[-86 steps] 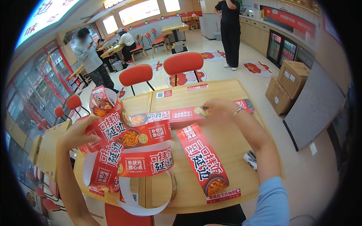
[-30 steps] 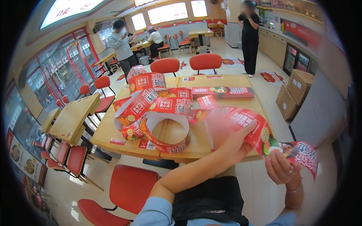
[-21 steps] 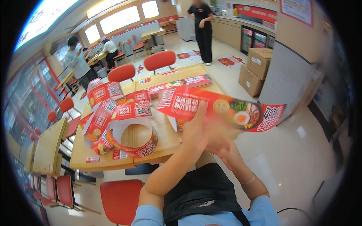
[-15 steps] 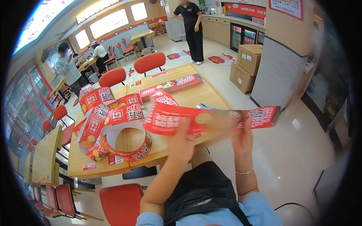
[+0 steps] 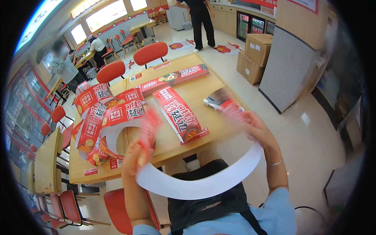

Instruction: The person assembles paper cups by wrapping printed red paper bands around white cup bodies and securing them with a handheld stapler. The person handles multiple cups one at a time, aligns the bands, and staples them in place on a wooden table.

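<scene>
I hold a long red printed paper band (image 5: 201, 190) by its two ends, bowed into a U above my black apron with its white back showing. My left hand (image 5: 135, 156) pinches one end near the table's front edge. At the other end, my right hand (image 5: 256, 125) closes its fingers on the red part, which is smeared by motion. Between my hands a flat red band (image 5: 178, 113) lies face up on the wooden table (image 5: 217, 84). Left of it sit several bands joined into rings, among them one red ring (image 5: 94, 98), heaped against each other.
A stack of flat red bands (image 5: 174, 80) lies across the table's far side. Red chairs (image 5: 150, 54) stand around it. Cardboard boxes (image 5: 254, 58) are piled by a pillar (image 5: 288, 70) at right. A person in black (image 5: 201, 25) stands beyond; others are at a far-left table.
The band has gone from stretched out flat to bowed downward, its ends spread wider apart. My left hand moved left, uncovering the flat band on the table. The view has tilted down.
</scene>
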A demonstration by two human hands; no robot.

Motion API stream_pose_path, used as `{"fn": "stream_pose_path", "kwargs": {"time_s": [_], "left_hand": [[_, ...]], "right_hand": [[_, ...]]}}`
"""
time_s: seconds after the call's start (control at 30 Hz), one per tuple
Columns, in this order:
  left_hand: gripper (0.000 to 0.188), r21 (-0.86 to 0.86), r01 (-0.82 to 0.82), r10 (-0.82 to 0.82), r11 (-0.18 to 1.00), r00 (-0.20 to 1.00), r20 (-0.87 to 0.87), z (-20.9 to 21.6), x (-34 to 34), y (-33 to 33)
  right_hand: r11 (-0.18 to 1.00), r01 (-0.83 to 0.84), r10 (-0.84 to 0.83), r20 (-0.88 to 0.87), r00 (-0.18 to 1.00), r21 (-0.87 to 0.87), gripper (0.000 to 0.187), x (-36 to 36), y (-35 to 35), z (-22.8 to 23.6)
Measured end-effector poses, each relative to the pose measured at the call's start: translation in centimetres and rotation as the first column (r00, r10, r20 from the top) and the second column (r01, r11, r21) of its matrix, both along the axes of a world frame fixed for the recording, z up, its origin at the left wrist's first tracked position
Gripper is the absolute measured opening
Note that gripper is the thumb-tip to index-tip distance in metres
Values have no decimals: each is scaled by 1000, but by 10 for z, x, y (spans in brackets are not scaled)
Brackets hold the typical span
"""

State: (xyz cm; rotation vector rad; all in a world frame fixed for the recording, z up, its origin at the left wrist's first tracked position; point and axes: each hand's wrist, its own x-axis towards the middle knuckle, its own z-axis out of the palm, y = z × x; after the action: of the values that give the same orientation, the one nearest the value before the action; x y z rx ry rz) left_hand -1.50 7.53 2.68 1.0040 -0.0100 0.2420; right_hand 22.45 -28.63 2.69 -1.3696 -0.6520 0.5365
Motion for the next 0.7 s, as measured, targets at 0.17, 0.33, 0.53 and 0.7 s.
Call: {"fn": "stream_pose_path", "kwargs": {"time_s": [0.17,0.33,0.53,0.7], "left_hand": [[23,345,270,-88,899,882,-462,39,6,-66],[26,648,301,47,700,886,-462,35,2,-65],[29,744,355,64,566,881,-469,26,-3,-61],[53,986,-7,270,166,962,-38,28,8,-84]], "right_hand": [[839,-337,504,377,777,-428,33,-4,42,10],[785,-457,607,371,703,-419,29,-14,68,23],[773,-504,630,364,686,-386,23,-20,90,15],[699,-591,715,365,596,-404,17,-20,96,26]]}}
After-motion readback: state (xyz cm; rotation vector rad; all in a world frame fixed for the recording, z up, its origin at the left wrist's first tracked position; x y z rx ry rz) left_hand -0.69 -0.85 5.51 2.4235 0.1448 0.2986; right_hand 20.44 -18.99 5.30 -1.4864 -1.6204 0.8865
